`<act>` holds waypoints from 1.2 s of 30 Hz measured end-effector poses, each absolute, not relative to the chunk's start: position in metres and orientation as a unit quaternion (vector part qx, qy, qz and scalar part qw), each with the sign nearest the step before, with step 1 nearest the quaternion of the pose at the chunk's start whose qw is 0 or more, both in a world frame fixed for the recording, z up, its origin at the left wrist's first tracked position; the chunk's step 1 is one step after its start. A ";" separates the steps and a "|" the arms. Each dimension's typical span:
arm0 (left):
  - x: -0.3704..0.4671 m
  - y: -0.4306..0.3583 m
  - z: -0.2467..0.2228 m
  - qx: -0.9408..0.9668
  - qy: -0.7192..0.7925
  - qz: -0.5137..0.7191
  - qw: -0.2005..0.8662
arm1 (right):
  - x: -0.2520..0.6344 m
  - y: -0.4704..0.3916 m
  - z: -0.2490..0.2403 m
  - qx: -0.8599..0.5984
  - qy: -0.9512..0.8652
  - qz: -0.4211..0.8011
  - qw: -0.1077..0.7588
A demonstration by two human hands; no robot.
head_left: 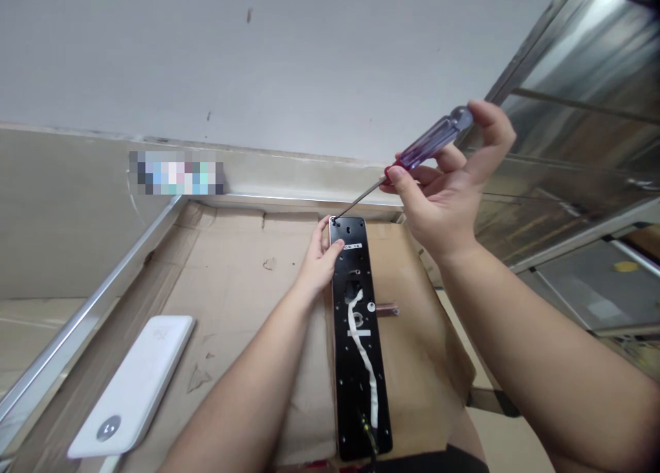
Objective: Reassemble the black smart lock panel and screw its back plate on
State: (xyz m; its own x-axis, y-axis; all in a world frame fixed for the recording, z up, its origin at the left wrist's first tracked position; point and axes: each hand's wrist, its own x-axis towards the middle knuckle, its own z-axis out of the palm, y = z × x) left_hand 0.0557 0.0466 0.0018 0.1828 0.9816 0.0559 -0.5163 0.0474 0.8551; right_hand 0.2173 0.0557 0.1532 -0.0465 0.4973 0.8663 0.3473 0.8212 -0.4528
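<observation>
Head view: the right hand point(448, 184) is wrapped round the purple handle of a screwdriver point(412, 158), shaft slanting down and left so its tip meets the far left corner of the black panel point(358, 335). The panel lies flat on cardboard point(237, 287), its long axis running straight away from the person. The left hand point(320, 260) pinches the panel's far left edge, fingers curled, just beside the tip and nearer it than the right. A white cover point(134, 383) lies well apart to the left, and bare cardboard stretches between. A metal rail point(82, 322) bounds the left side.
</observation>
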 end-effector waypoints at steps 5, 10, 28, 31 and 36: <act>0.056 0.047 0.000 0.404 0.292 0.572 0.651 | 0.217 0.054 0.154 -0.301 -0.711 0.053 0.634; 0.056 0.048 0.000 0.411 0.289 0.570 0.650 | 0.214 0.053 0.155 -0.303 -0.716 0.050 0.627; 0.057 0.045 0.002 0.401 0.294 0.573 0.651 | 0.199 0.051 0.164 -0.308 -0.738 0.043 0.599; 0.056 0.045 0.002 0.401 0.297 0.572 0.651 | 0.196 0.049 0.168 -0.308 -0.742 0.045 0.593; 0.056 0.045 0.002 0.404 0.297 0.570 0.651 | 0.194 0.049 0.176 -0.292 -0.743 0.044 0.601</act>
